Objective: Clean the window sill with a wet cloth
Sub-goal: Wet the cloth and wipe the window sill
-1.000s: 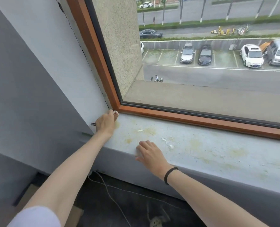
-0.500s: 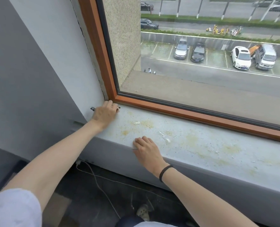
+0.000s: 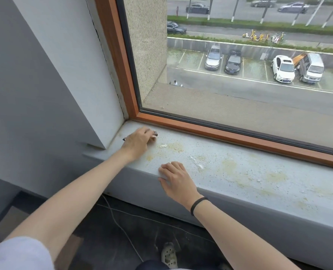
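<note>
The grey window sill (image 3: 239,172) is speckled with dirt, yellow stains and white crumbs. My left hand (image 3: 139,142) lies on the sill's left end, close to the corner of the orange window frame (image 3: 220,133). Its fingers curl over a small dark object (image 3: 155,134). Dark tips poke out on both sides of the hand and the rest is hidden, so I cannot tell what the object is. My right hand (image 3: 176,180) rests on the sill's front edge, fingers relaxed, holding nothing. A black band sits on its wrist.
A grey wall (image 3: 44,84) closes off the sill on the left. Below the sill, a thin cable (image 3: 120,228) runs over the dark floor. A light shoe (image 3: 168,254) shows at the bottom. Beyond the glass lies a car park.
My left hand has slid out of the frame corner, a little right and toward me along the sill, with the dark object under it. The right hand has stayed put.
</note>
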A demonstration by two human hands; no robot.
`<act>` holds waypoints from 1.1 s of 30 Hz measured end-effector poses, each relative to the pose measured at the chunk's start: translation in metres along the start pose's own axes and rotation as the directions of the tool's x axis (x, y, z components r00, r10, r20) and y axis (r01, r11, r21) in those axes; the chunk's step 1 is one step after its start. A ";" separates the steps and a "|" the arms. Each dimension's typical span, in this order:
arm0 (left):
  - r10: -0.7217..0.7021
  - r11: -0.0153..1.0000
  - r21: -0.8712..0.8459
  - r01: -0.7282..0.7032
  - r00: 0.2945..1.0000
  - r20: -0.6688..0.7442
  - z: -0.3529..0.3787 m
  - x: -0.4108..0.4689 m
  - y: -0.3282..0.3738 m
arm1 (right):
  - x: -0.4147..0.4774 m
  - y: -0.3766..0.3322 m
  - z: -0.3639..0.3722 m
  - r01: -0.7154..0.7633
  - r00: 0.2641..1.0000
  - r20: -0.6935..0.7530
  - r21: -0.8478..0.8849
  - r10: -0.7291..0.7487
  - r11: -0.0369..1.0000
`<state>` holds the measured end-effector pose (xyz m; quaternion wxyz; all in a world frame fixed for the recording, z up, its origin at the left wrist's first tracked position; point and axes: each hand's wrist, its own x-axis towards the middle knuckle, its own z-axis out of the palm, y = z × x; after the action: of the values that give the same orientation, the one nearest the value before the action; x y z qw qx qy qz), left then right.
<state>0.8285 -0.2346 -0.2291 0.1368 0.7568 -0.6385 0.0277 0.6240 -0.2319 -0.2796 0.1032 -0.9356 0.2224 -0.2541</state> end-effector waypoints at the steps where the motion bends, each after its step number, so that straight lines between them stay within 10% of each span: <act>1: 0.053 0.999 0.004 -0.053 0.998 -0.046 -0.002 -0.003 -0.004 | 0.000 0.000 0.000 0.005 1.000 0.006 -0.007 -0.005 1.000; 7: -0.387 0.922 -0.003 0.388 0.919 -0.082 -0.003 0.008 -0.038 | -0.001 0.001 -0.001 0.003 1.000 0.025 -0.029 -0.002 1.000; 14: 0.115 0.993 -0.062 -0.104 0.969 0.217 -0.011 0.008 -0.026 | 0.001 0.005 -0.001 0.022 0.999 0.041 -0.044 -0.020 0.999; 19: -0.223 0.975 0.038 0.221 0.972 0.074 -0.015 0.016 -0.041 | 0.002 0.006 -0.002 0.028 0.999 0.036 -0.064 -0.025 0.998; 23: 0.038 0.999 -0.007 -0.038 0.944 0.328 -0.013 0.010 0.003 | 0.000 0.015 -0.004 0.042 0.998 0.040 -0.063 -0.039 0.997; 29: -0.030 0.953 0.302 -0.032 0.979 0.200 -0.030 0.019 -0.028 | 0.003 0.017 -0.003 0.069 0.998 0.016 -0.087 -0.068 0.994; 33: 0.079 0.993 0.061 -0.101 0.955 0.286 -0.018 -0.012 -0.015 | 0.004 0.019 -0.002 0.067 0.998 0.019 -0.082 -0.066 0.994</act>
<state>0.8433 -0.2161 -0.2169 0.0144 0.7277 -0.6838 -0.0509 0.6189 -0.2509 -0.2822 0.0576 -0.9480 0.2006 -0.2404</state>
